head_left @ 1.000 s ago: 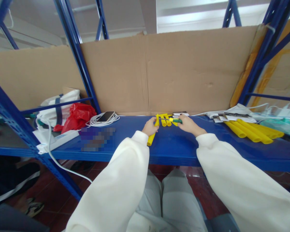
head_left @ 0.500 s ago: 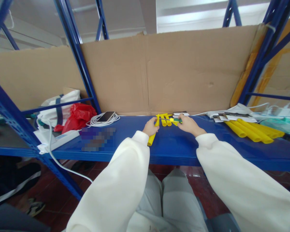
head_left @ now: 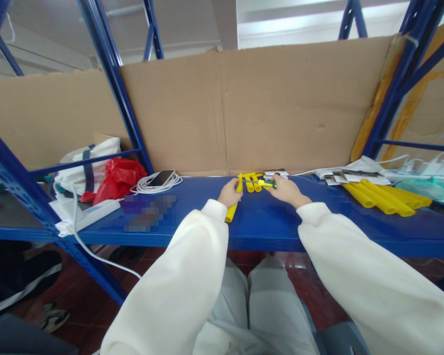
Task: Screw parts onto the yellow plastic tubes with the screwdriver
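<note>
In the head view, the person's left hand (head_left: 228, 193) is curled around a yellow tube (head_left: 231, 213), pinching it near its upper part. The tube slants through the grip: its lower end sticks out below the fingers, toward the near edge of the blue tabletop (head_left: 192, 214), and its narrower upper end rises just past the fingertips, on the side facing the other hand. The right hand (head_left: 286, 191) is closed around the handle of a screwdriver (head_left: 265, 183), whose yellow and green grip shows beyond the fingers. The screwdriver lies nearly level, its thin shaft pointing left to the upper end of the tube. Whether the tip touches the tube or sits in it is too small to tell.

Between the two hands, just behind the shaft, a few shorter yellow pieces (head_left: 250, 186) lie side by side on the tabletop. A small pale packet (head_left: 276, 173) lies behind the right hand. Well apart to the right, more yellow tubes (head_left: 383, 197) lie in a bunch, with flat packets (head_left: 355, 177) against their far ends.

Well to the left of the left hand, a phone (head_left: 162, 178) rests on a coil of white cable (head_left: 142, 188). Beyond it are a red plastic bag (head_left: 123, 176) and a white power strip (head_left: 96, 213). A cardboard sheet (head_left: 281, 106) stands upright along the back.
</note>
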The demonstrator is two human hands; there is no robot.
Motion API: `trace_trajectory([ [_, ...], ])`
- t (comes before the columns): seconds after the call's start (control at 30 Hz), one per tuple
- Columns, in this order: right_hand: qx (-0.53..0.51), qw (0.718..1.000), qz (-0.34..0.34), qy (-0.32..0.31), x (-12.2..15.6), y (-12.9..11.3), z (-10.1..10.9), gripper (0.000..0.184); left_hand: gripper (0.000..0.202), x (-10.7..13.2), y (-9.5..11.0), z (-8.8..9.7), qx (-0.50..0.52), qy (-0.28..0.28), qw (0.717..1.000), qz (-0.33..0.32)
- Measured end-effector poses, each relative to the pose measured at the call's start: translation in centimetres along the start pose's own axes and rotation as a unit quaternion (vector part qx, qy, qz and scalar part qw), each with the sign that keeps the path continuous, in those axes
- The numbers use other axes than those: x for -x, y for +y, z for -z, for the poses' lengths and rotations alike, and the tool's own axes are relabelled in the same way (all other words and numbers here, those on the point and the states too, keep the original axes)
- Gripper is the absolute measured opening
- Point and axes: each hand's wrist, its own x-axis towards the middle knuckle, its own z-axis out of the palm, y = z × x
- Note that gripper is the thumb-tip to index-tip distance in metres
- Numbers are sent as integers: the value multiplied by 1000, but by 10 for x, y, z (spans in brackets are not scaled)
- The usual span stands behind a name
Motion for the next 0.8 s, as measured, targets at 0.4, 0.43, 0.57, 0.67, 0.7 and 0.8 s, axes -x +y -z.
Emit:
trace_trajectory([
  [0.4, 9, 1000, -23, -13, 0, -1, -1, 31, 49, -1, -3, -3, -1, 5, 1000, -9],
  [0.43, 6, 1000, -17, -16, 0, -1, -1, 30, 49, -1, -3, -3, -1, 5, 1000, -6],
  [0.57, 10, 1000, 9, 6, -1, 1, -1, 24, 50, -1, -2, -3, -2, 7, 1000, -5],
  [0.67, 10, 1000, 15, 22, 0, 2, -2, 25, 49, -1, -3, -3, -8, 5, 1000, -7],
  [0.7, 9, 1000, 7, 16, 0, 1, -2, 26, 48, -1, -3, -3, -9, 5, 1000, -8],
  [0.8, 6, 999, -19, -25, 3, -2, 1, 30, 46, -1, -3, -3, -7, 6, 1000, -14],
])
